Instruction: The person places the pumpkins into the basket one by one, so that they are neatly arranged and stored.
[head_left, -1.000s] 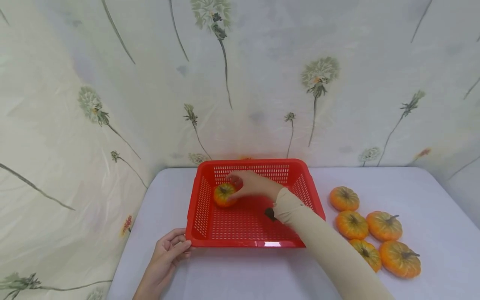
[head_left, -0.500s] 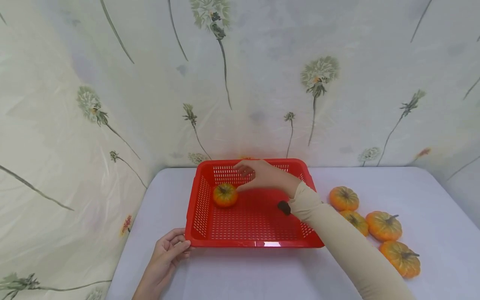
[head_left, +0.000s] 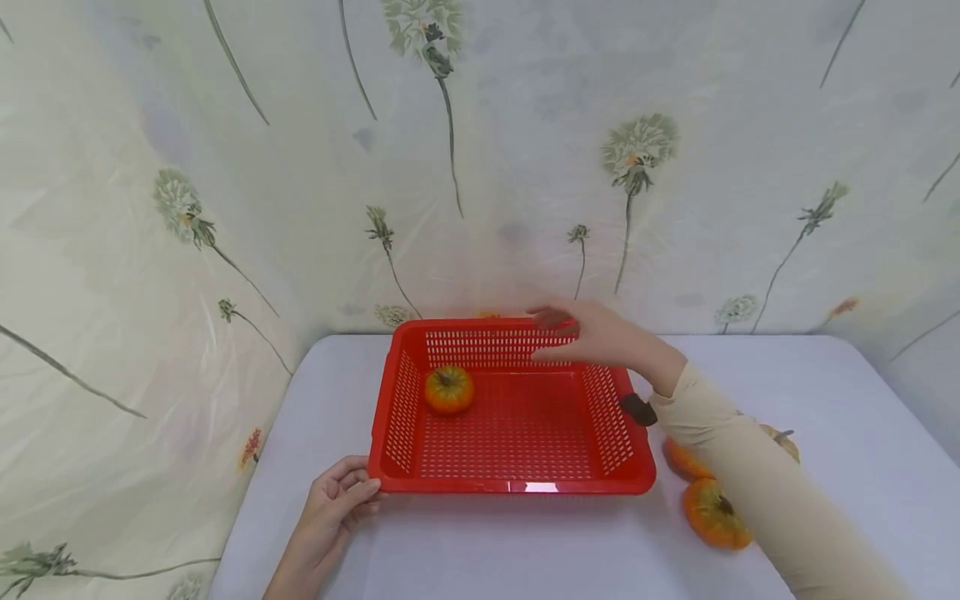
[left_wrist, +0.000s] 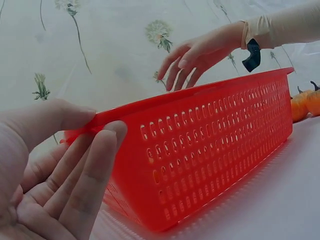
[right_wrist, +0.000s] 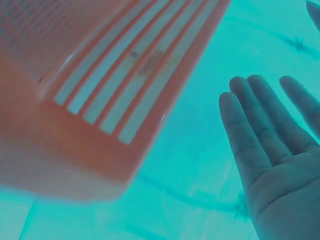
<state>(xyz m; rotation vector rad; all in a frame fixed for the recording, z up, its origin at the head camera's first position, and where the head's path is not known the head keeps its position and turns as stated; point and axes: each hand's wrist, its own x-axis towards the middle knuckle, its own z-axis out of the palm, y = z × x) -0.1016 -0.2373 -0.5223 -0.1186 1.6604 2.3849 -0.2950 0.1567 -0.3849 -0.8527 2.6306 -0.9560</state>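
Observation:
A red plastic basket (head_left: 480, 486) with slotted walls stands on the table. One small orange-green pumpkin (head_left: 448, 390) sits inside it, toward the back left. My left hand (head_left: 339, 503) pinches the basket's front left corner, thumb over the rim and fingers beneath, as the left wrist view also shows. Above the back right part of the basket hovers my right hand (head_left: 603, 337), fingers extended and holding nothing. In the right wrist view that hand's palm and fingers (right_wrist: 247, 142) lie apart from the basket wall (right_wrist: 90, 160).
More small pumpkins (head_left: 714, 514) lie on the white table (head_left: 525, 550) right of the basket, partly covered by the right sleeve (head_left: 757, 475). A dark piece (head_left: 638, 409) shows at the right wrist. Behind the table hangs a flower-printed cloth (head_left: 517, 167).
My right hand has let go of the pumpkin in the basket, risen and moved right, its sleeve now covering some pumpkins. The left hand keeps its hold on the corner.

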